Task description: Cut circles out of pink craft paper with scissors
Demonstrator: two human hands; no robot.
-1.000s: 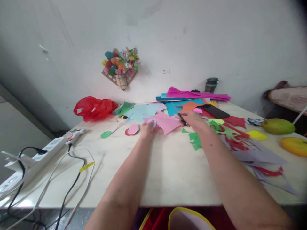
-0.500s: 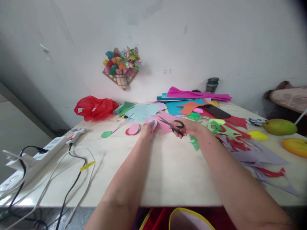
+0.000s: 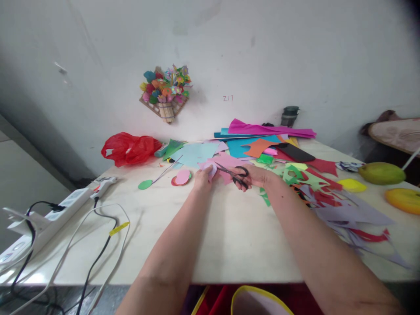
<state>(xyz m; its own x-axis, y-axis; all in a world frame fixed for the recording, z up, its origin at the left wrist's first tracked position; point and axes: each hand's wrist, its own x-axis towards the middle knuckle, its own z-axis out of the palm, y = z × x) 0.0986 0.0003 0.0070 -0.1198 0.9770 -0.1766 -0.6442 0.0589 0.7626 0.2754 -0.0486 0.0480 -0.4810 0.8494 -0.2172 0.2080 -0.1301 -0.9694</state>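
Between the fingers of my left hand [image 3: 204, 176] is a small pale lilac paper piece [image 3: 213, 169], roughly round. My right hand [image 3: 244, 177] grips black-handled scissors [image 3: 234, 173], with the blades pointing left toward that piece. Under the scissors lies a pink paper sheet [image 3: 225, 162] with a cut, jagged edge. Left of my left hand sits a small stack of round cutouts, a pink circle [image 3: 183, 176] on top with red and green showing beneath. Farther left is a green circle [image 3: 145, 184] beside thin stems.
Paper scraps [image 3: 315, 188] in several colours spread along the right side, near a green mango [image 3: 382, 173]. A black phone [image 3: 297, 153] lies among coloured sheets at the back. A red plastic bag [image 3: 129, 148], a power strip [image 3: 70, 202] and cables occupy the left.
The scissors have shifted slightly left, nearer the lilac piece, and their blades look a little closer together. My left hand still holds the piece in nearly the same place.
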